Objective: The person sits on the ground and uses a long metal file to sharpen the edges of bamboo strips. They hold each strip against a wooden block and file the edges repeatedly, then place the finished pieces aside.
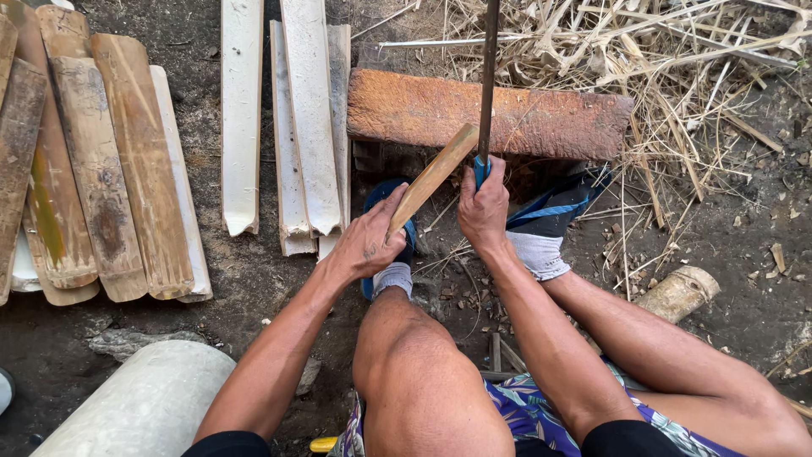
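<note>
Knee low, L hand fingers wrapped on bamboo slat, R hand fisted round blade handle.

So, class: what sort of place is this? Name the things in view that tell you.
Probably an outdoor, dirt-floored work spot for splitting bamboo. Split bamboo slats lie in rows on bare earth, dry stalks and straw are heaped nearby, and a worn wooden block lies ahead.
</note>
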